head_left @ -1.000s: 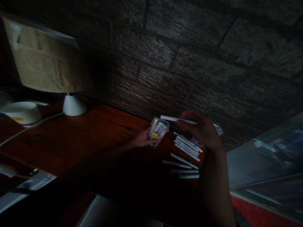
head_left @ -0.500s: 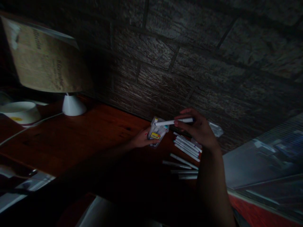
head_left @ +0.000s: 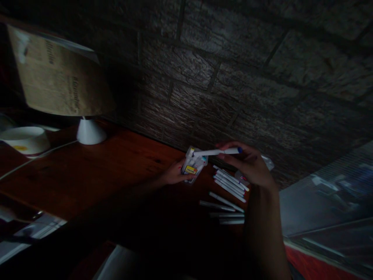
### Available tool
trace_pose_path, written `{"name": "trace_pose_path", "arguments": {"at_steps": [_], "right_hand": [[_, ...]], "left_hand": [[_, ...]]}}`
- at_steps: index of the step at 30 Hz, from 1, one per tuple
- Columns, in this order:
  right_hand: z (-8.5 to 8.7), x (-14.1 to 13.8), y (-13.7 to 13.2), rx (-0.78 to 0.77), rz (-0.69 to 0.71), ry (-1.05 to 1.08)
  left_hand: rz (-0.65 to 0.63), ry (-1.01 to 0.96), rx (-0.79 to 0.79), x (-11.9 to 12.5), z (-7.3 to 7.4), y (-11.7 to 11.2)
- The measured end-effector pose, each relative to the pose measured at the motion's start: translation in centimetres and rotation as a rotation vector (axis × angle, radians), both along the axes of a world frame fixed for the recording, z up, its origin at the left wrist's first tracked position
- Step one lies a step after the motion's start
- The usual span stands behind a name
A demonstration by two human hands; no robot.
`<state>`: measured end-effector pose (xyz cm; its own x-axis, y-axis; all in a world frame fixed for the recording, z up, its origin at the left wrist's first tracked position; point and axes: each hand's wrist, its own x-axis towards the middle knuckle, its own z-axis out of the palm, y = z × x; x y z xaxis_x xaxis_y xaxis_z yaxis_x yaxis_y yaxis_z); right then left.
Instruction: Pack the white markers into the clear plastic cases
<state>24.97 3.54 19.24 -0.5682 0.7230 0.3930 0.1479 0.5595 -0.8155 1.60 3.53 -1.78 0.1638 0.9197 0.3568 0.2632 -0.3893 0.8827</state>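
From my end I see a reddish-brown wooden table (head_left: 125, 165), its near part lost in shadow. On it I make out a lamp (head_left: 90, 133), a pale bowl (head_left: 27, 140) near it, and a cord (head_left: 43, 156) passing in front of the bowl. Farther right lie white pens (head_left: 230, 183), some bunched side by side, others looser.

The white marker (head_left: 208, 153) in the right hand (head_left: 247, 161) has swung lower: its left end, a second ago by the upper edge of the clear case (head_left: 191, 169), now lies across the mouth, seemingly touching, though the dimness blurs this. Its blue right end, then hidden, now shows.
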Motion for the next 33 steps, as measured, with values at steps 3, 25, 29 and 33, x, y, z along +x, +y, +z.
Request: {"name": "trace_pose_path", "arguments": {"at_steps": [3, 25, 29, 33], "right_hand": [[0.1, 0.2, 0.2, 0.025, -0.048, -0.025], [-0.2, 0.8, 1.5, -0.076, -0.100, 0.028], [-0.7, 0.4, 1.8, -0.065, -0.094, -0.016], [-1.7, -0.1, 2.5, -0.088, -0.089, -0.060]], "left_hand": [[-0.005, -0.003, 0.029, 0.0, 0.1, -0.1], [0.012, 0.038, 0.049, -0.1, 0.0, 0.0], [-0.001, 0.030, 0.036, -0.1, 0.5, -0.3], [-0.016, -0.003, 0.007, 0.0, 0.7, -0.4]]}}
